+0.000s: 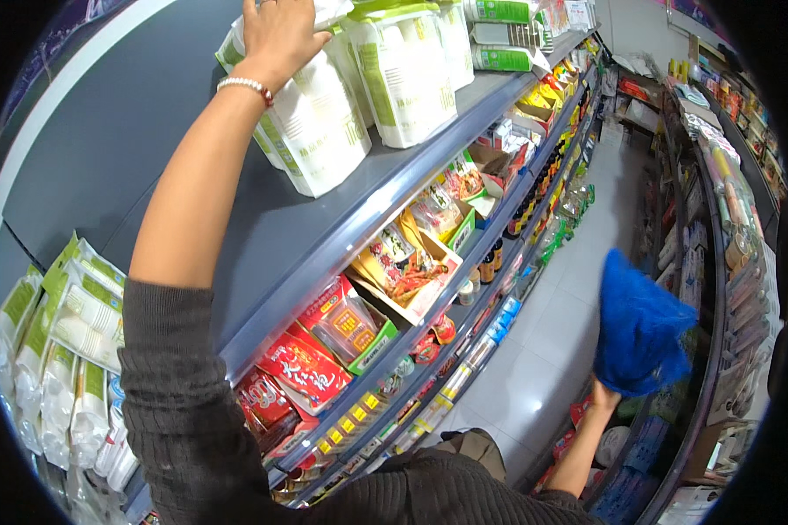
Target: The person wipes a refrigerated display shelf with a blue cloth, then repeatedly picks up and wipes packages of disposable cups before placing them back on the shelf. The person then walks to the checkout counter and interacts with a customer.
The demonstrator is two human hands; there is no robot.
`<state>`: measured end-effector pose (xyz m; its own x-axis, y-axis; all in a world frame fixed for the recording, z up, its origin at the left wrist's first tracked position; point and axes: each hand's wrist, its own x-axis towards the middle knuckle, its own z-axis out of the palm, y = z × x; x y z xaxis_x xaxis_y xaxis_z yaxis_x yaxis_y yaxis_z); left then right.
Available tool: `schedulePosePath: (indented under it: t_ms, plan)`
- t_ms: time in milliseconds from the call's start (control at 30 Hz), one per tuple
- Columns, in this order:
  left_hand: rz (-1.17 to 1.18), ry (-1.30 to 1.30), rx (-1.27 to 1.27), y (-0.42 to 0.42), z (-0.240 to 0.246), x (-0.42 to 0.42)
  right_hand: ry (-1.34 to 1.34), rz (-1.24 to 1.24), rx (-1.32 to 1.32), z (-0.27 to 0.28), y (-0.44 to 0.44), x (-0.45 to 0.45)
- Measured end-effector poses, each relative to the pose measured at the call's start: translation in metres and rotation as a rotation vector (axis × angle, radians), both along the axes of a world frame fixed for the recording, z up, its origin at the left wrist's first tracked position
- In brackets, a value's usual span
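Note:
At the top of the view my left hand (279, 42) grips the upper end of a white and green plastic-wrapped pack of paper cups (318, 131). Some of its fingertips run past the picture's edge. The pack is on the grey metal top shelf (282, 230), close to its front edge. A similar pack of cups (404, 79) stands just to its right. Low on the right, over the aisle, my right hand (604, 397) holds a bunched blue cloth (640, 335). The cloth covers most of that hand's fingers.
More cup packs (72, 328) fill the shelf's left end. Green and white packages (502, 36) lie stacked farther along it. Lower tiers hold boxed food packets (404, 266), red bags (302, 367) and dark bottles (489, 262). A tiled aisle (551, 308) separates this rack from a stocked one (729, 190).

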<state>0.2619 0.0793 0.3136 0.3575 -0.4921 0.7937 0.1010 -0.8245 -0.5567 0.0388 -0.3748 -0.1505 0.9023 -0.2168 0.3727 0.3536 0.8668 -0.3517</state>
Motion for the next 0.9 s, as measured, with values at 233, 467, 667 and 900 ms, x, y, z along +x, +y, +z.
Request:
schedulePosePath:
  t_ms: [233,467,667,900]
  plan:
    - [0.065,0.165,-0.098,-0.006,0.009,0.012,0.097,0.058,-0.092,0.071,0.05,0.046]
    - [-0.21,0.0,-0.106,0.03,0.063,-0.018,0.113,0.39,-0.248,0.089,0.136,0.052]
    - [-0.334,-0.176,0.095,-0.012,0.01,-0.147,0.014,0.63,-0.331,0.117,0.186,0.07]
    - [-0.346,0.351,0.384,-0.055,-0.173,-0.292,-0.093,0.655,-0.171,0.146,0.213,0.053]
